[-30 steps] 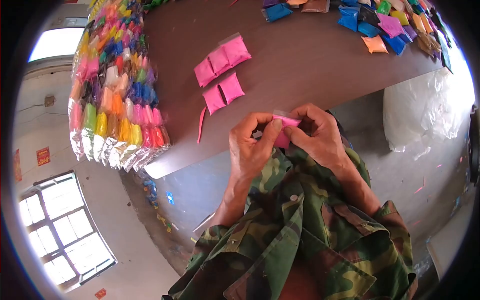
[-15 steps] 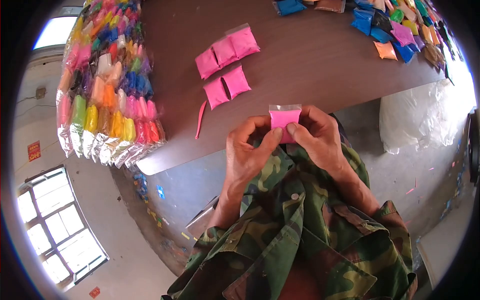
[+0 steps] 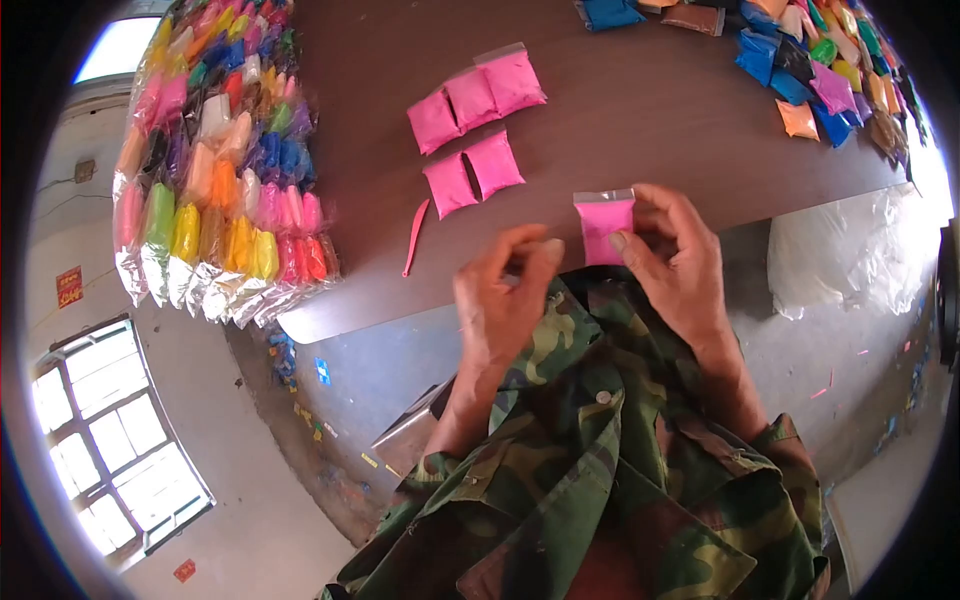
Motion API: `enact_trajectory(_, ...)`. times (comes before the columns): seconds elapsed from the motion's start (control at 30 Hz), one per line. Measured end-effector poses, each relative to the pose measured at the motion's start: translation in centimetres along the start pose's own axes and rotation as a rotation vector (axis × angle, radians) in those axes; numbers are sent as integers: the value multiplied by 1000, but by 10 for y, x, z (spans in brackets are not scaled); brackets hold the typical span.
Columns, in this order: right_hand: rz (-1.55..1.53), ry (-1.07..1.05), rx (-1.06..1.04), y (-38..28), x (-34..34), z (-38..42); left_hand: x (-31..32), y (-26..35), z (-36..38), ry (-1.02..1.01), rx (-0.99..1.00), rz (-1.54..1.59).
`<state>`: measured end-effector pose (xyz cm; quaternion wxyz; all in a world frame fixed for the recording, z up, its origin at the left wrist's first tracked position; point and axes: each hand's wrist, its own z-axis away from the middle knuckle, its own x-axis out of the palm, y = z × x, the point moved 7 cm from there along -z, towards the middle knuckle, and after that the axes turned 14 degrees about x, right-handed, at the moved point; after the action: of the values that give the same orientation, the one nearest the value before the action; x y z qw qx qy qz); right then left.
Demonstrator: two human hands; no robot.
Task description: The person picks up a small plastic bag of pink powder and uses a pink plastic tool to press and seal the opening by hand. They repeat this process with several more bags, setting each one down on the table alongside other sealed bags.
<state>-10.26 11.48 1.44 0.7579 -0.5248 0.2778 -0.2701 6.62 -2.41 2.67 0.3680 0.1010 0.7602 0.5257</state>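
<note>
A small clear packet filled with pink material [image 3: 604,232] is pinched by its right side between the thumb and fingers of my right hand [image 3: 680,262]. Its clear top strip points away from me. My left hand [image 3: 505,295] is off to the left of the packet, not touching it, with its fingers loosely curled, apart from the thumb and holding nothing. Further up the table lie several similar pink packets [image 3: 472,98] in two rows. Left of my left hand rests a thin pink plastic tool [image 3: 415,238].
Many bagged, multicoloured packets [image 3: 215,190] are piled along the brown table's [image 3: 370,290] left end. More loose coloured packets [image 3: 830,85] lie at the far right. A translucent plastic bag [image 3: 840,265] hangs below the table's right edge.
My left hand has let go of the pink packet and drawn apart from it. My right hand has carried the packet a little to the right and away from me.
</note>
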Motion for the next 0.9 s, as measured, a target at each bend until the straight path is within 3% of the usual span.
enact_trajectory(0.1, 292, 122, -276, -7, -12, -10, -38, -10, -4, 154, 74, -236)
enact_trajectory(0.13, 356, 72, -143, -7, -14, -13, -52, -14, -5, 216, 112, -308)
enact_trajectory(0.23, 614, 280, -296, -24, -19, -4, -85, -29, -3, 330, 92, -428)
enact_trajectory(0.33, 611, 229, -539, -26, -12, 7, -102, -41, 1, 364, 90, -493)
enact_trajectory(0.43, 821, 77, -624, -29, 12, 21, -104, -48, 3, 384, 108, -530)
enact_trajectory(0.67, 967, -69, -582, -3, 26, 18, -107, -54, -3, 385, 176, -597)
enact_trajectory(0.9, 1009, -63, -637, -6, 27, 18, -108, -69, -5, 493, 296, -592)
